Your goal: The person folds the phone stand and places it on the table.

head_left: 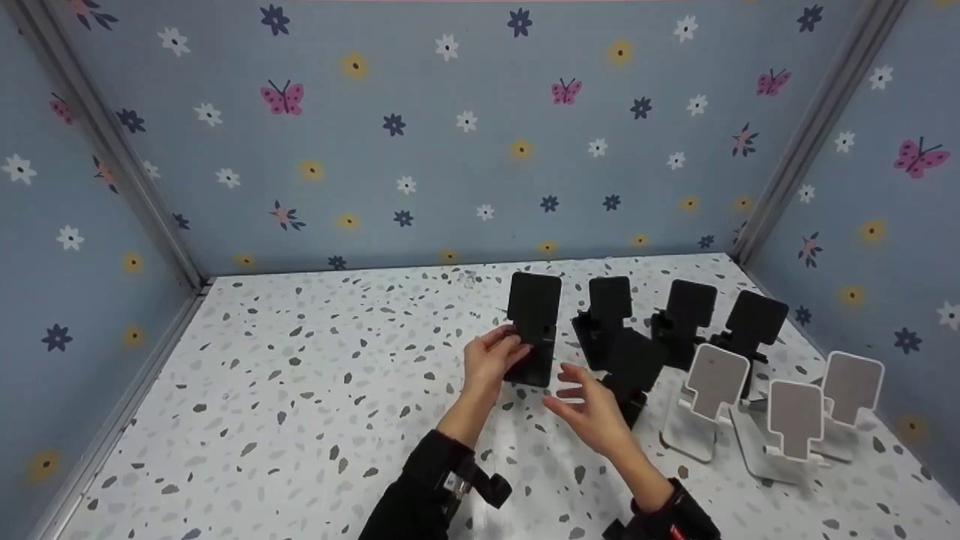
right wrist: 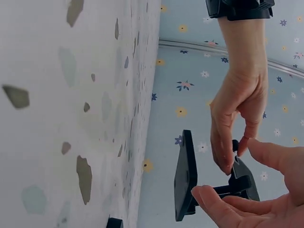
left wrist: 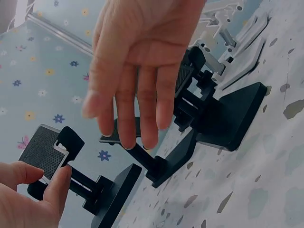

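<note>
Pinching a black stand (head_left: pixel 535 300) with the left hand (head_left: pixel 489 362), well left of the leftmost white stand (head_left: pixel 718 381), hovering a loosely spread, empty right hand (head_left: pixel 595 417) nearer that one, ideally bracing the base (head_left: pixel 531 373) too tbh.

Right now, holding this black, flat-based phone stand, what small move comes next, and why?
Perhaps steady the black, flat-based phone stand with your nearby open right hand: only your left hand pinches it, and its base looks raised off the speckled white tabletop.
</note>
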Demonstrator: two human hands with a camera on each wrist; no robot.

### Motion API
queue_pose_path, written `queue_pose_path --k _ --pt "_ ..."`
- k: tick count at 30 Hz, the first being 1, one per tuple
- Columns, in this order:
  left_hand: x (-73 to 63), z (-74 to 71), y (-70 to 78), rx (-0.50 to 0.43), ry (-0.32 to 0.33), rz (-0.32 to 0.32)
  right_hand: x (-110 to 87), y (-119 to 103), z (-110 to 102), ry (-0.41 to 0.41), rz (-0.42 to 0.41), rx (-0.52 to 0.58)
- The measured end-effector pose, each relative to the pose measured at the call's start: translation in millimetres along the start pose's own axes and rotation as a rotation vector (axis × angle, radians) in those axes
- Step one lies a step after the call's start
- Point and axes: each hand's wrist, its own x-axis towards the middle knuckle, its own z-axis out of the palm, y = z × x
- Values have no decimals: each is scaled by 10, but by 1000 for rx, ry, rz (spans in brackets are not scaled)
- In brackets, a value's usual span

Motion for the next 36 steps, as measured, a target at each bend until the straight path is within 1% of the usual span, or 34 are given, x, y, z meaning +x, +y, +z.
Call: queue_pose_path --k 2,5,7,12,14,16,20,24,28,32,36 --pt "-68 -3 39 -7 -1 15 -5 8 25 12 24 0" --pt "-160 -9 89 -26 -5 40 4 26 55 0 56 31" --pt "-214 -10 122 -37 -14 57 26 43 73 -30 85 116" --pt "-337 -18 194 -48 -28 72 110 77 121 -109 206 421" --pt "-387 -23 214 -49 -27 72 131 75 137 -125 241 498" --pt "-437 -26 228 -43 -21 76 140 65 151 -138 257 549" --pt "-526 -25 232 -41 7 86 135 30 178 -158 251 610" --pt "-582 -26 203 -52 27 87 124 17 202 -167 240 647" --pt "-623 -34 176 -54 12 102 118 29 214 -177 241 693" --pt "-640 -48 166 -41 -9 121 115 25 207 -187 260 735" --pt "-635 -77 174 6 -30 125 109 9 193 -203 283 765"
